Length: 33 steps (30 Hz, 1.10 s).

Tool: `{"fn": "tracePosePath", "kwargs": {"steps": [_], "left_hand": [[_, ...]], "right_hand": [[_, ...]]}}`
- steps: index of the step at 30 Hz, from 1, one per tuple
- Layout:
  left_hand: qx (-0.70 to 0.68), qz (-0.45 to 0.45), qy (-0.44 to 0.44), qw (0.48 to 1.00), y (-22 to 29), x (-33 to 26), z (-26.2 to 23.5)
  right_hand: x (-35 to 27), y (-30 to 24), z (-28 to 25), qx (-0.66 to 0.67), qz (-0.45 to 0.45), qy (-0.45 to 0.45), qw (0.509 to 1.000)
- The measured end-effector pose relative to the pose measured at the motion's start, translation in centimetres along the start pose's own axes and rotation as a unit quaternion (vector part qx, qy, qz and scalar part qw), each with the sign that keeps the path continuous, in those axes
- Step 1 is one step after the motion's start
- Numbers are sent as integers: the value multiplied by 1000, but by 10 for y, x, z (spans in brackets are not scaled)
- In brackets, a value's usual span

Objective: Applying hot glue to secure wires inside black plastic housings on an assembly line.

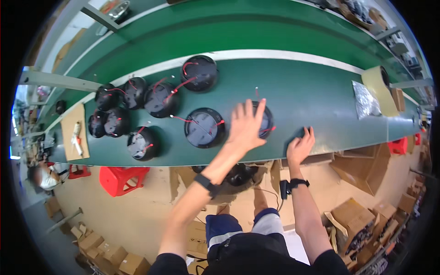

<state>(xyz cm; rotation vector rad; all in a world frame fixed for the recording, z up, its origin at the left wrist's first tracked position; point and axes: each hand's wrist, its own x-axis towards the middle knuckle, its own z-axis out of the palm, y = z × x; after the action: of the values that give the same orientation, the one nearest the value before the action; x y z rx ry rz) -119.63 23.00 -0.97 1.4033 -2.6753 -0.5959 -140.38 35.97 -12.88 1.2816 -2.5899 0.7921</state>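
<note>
Black housing [267, 118] sits on the counter [321, 103] under the left hand's [247, 127] spread fingers; likely stiff and smooth, best held by its rim, clear of the red wire [268, 129]. Whether the curled right hand [300, 145] pinches anything, I cannot tell.

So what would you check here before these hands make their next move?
1. Left hand over the black round housing: ok, fingers spread across it.
2. Firm hold on that housing: cannot tell, the hand hides much of it.
3. Its red wire free of the fingers: cannot tell, partly hidden.
4. Right hand free: ok, no item visible in it.
5. Glue gun out of the way: ok, on the cardboard sheet, far left.
</note>
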Motion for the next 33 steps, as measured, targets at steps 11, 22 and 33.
{"fn": "tracePosePath", "kwargs": {"steps": [11, 22, 33], "left_hand": [[-201, 96, 245, 944, 78, 125, -26], [-21, -241, 126, 962, -215, 65, -138], [13, -156, 117, 981, -211, 96, -119]], "right_hand": [[2, -4, 1, 2, 2, -25, 1000], [1, -16, 0, -11, -2, -36, 999], [2, -9, -4, -7, 13, -39, 999]]}}
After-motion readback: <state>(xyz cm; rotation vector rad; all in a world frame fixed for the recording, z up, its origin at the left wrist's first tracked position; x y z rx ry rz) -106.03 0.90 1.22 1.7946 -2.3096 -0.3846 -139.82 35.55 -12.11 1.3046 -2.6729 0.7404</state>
